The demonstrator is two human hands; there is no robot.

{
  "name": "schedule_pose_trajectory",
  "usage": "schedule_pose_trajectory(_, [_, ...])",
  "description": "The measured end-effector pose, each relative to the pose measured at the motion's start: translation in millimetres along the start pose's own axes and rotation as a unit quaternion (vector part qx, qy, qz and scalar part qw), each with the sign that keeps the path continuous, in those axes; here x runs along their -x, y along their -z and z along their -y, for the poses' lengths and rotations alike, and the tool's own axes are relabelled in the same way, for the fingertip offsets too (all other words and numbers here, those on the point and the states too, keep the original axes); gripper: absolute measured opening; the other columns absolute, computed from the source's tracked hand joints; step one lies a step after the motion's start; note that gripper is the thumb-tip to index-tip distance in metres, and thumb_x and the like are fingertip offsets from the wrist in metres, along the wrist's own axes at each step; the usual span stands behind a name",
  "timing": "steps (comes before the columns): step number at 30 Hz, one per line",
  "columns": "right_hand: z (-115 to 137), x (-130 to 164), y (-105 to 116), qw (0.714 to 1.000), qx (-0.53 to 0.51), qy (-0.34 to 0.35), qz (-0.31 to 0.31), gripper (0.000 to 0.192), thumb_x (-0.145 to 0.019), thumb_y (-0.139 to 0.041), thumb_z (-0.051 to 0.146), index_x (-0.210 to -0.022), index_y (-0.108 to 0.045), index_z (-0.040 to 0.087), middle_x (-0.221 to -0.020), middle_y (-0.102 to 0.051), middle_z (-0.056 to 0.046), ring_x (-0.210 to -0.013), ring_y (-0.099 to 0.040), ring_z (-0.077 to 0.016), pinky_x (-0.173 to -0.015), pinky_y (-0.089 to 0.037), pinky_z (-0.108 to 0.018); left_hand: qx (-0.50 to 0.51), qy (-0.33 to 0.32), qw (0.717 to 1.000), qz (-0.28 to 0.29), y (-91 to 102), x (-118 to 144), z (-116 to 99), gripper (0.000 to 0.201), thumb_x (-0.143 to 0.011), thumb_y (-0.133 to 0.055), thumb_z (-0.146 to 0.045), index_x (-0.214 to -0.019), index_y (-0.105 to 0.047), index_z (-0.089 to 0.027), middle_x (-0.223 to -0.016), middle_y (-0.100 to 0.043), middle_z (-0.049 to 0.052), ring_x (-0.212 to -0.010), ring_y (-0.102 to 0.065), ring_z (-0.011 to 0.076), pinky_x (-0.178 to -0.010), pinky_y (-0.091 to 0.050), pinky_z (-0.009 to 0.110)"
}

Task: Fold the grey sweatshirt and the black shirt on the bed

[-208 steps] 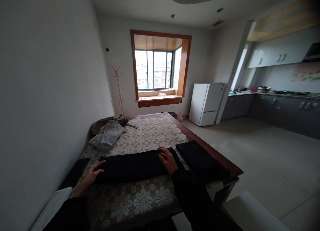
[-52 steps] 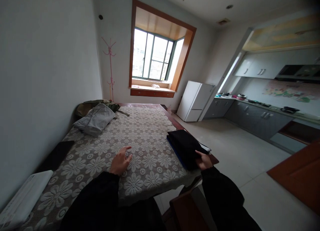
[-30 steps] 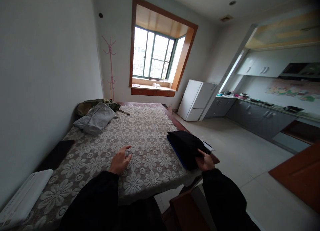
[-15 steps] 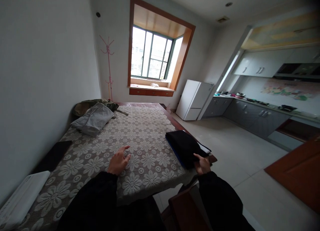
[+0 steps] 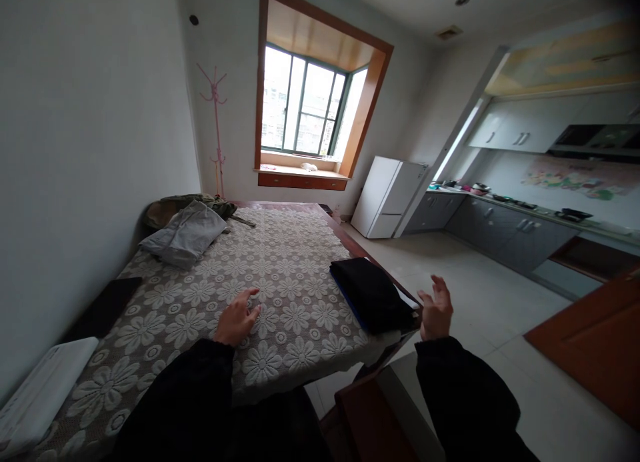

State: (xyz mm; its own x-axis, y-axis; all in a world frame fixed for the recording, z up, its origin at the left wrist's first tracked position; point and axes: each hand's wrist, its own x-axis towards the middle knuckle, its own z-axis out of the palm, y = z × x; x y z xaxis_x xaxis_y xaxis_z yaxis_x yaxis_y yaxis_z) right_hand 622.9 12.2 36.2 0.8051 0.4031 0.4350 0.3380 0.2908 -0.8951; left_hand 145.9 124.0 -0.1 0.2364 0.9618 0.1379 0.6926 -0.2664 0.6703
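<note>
My left hand [image 5: 239,317] hovers over or rests lightly on the flower-patterned tablecloth [image 5: 290,289], fingers apart and holding nothing. Past the right edge of the table, my right hand [image 5: 437,309] is raised with its fingers spread, also holding nothing. Just left of it lies a folded black cloth [image 5: 373,292], flat on the table's right corner. Blue shows along the cloth's left side, and something white sticks out under its right side.
A grey garment [image 5: 186,234] lies on a camouflage bag [image 5: 167,212] at the far left. Along the wall are a dark flat item [image 5: 107,305] and a white slab-like object [image 5: 50,392]. A wooden chair [image 5: 370,409] stands by the near edge. The fridge [image 5: 383,195] is farther back.
My right hand has let go of the black cloth's near right edge and moved up and right, its fingers now spread. My left hand stays nearly where it was.
</note>
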Motion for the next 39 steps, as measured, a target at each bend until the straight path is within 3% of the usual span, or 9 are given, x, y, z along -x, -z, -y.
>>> schedule_pose_trajectory(3, [28.8,-33.8,-35.1,0.963,0.101,0.147,0.202,0.041,-0.09,-0.059,0.033,-0.13,-0.065,0.028,-0.15,-0.057,-0.004,-0.141,-0.048,-0.0253,-0.122,-0.033,-0.049,-0.009,0.008,1.0,0.002,-0.5,0.1,-0.4,0.042,-0.092,-0.058,-0.03,-0.134,-0.06,-0.023,-0.107,-0.073,0.005,-0.076,-0.067,0.0185,-0.072,-0.043,0.03])
schedule_pose_trajectory(6, [35.9,-61.8,-89.4,0.865,0.213,0.238,0.388,0.039,-0.098,-0.048,0.036,-0.133,-0.065,0.03,-0.148,-0.058,-0.004,-0.14,-0.05,-0.0247,-0.121,-0.034,-0.048,-0.019,0.019,1.0,0.006,-0.8,-0.3,-0.7,0.04,-0.093,-0.057,-0.031,-0.132,-0.061,-0.024,-0.097,-0.072,0.003,-0.077,-0.067,0.0184,-0.072,-0.042,0.03])
schedule_pose_trajectory(8, [25.5,-72.4,-126.3,0.782,0.335,0.245,0.464,0.045,-0.1,-0.042,0.036,-0.141,-0.06,0.029,-0.156,-0.051,-0.004,-0.146,-0.043,-0.0265,-0.123,-0.03,-0.053,-0.021,0.018,1.0,0.008,-1.0,-0.7,-0.3,0.039,-0.093,-0.057,-0.031,-0.131,-0.062,-0.023,-0.095,-0.072,0.003,-0.077,-0.066,0.0183,-0.072,-0.042,0.03])
schedule_pose_trajectory(10, [6.9,-74.3,-155.4,0.704,0.47,0.201,0.493,0.051,-0.101,-0.037,0.04,-0.15,-0.05,0.033,-0.163,-0.04,-0.002,-0.152,-0.032,-0.031,-0.123,-0.021,-0.065,-0.019,0.011,1.0,0.01,-1.6,-1.3,0.7,0.038,-0.093,-0.057,-0.03,-0.129,-0.063,-0.023,-0.097,-0.072,0.003,-0.077,-0.066,0.0178,-0.073,-0.042,0.03])
schedule_pose_trajectory(12, [-15.6,-68.7,-172.8,0.662,0.545,0.149,0.493,0.056,-0.1,-0.036,0.05,-0.154,-0.042,0.037,-0.166,-0.033,0.0,-0.154,-0.024,-0.0368,-0.118,-0.017,-0.076,-0.015,0.007,1.0,0.011,-2.5,-2.1,2.4,0.037,-0.093,-0.057,-0.03,-0.128,-0.063,-0.023,-0.102,-0.072,0.004,-0.077,-0.066,0.0172,-0.073,-0.042,0.029])
schedule_pose_trajectory(15, [-48.3,-54.0,-178.8,0.647,0.58,0.1,0.484,0.063,-0.098,-0.032,0.062,-0.157,-0.037,0.04,-0.166,-0.034,0.0,-0.154,-0.02,-0.0418,-0.115,-0.018,-0.079,-0.008,0.004,1.0,0.009,-4.3,-2.8,4.9,0.034,-0.093,-0.056,-0.03,-0.126,-0.064,-0.024,-0.114,-0.072,0.005,-0.077,-0.065,0.0159,-0.073,-0.043,0.029])
schedule_pose_trajectory(20, [-80.3,-43.5,-171.4,0.631,0.606,0.075,0.478,0.069,-0.098,-0.014,0.07,-0.161,-0.02,0.043,-0.171,-0.021,0.006,-0.157,-0.005,-0.0387,-0.119,-0.01,-0.075,-0.014,0.0,1.0,0.004,-4.8,-2.4,4.3,0.033,-0.093,-0.057,-0.031,-0.124,-0.066,-0.025,-0.118,-0.071,0.005,-0.078,-0.065,0.0157,-0.075,-0.043,0.029])
schedule_pose_trajectory(33, [-86.9,-47.9,-173.0,0.614,0.617,0.083,0.486,0.075,-0.094,-0.013,0.077,-0.161,-0.018,0.046,-0.172,-0.017,0.007,-0.157,-0.002,-0.0382,-0.119,-0.012,-0.072,-0.028,0.003,1.0,0.0,-3.7,-1.9,3.1,0.033,-0.092,-0.055,-0.034,-0.122,-0.067,-0.026,-0.114,-0.073,0.003,-0.078,-0.066,0.0164,-0.074,-0.044,0.028])
schedule_pose_trajectory(39, [-85.5,-47.6,-173.8,0.611,0.609,0.108,0.494,0.074,-0.096,-0.017,0.072,-0.162,-0.023,0.039,-0.172,-0.018,0.002,-0.157,0.002,-0.0393,-0.118,0.0,-0.076,-0.028,-0.002,1.0,0.005,-5.1,-1.9,5.4,0.033,-0.092,-0.055,-0.034,-0.122,-0.067,-0.027,-0.118,-0.072,0.003,-0.077,-0.066,0.0157,-0.076,-0.045,0.029])
